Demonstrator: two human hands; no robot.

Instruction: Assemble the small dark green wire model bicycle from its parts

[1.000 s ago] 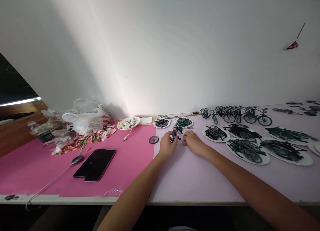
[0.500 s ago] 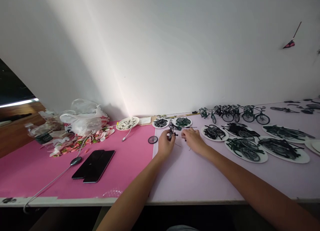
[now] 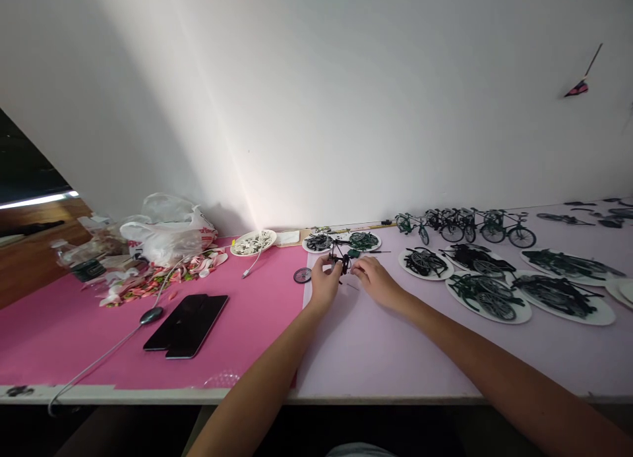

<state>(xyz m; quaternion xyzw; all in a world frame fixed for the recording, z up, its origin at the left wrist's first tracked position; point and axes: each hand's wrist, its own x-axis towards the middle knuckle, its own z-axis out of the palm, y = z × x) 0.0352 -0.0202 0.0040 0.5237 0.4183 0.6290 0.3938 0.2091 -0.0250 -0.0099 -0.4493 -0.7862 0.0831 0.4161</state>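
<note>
My left hand is closed around a small black model bicycle, part of which its fingers hide. Close on the right, my right hand has its fingertips pinched together beside the model; whatever they hold is too small to make out. A loose toy wheel lies to the left of my left hand, at the seam between the pink and pale lilac table covers. Behind my hands sit a plate of black parts and a plate of green parts.
Finished model bicycles stand along the wall at right, behind several plates of bicycle parts. At left are two dark phones, a cable, a plastic bag, pink and green pieces and a plate of white pieces.
My right hand has moved left, up to the model bicycle. The model has turned in my left hand, showing more of its frame. The view has shifted slightly.
</note>
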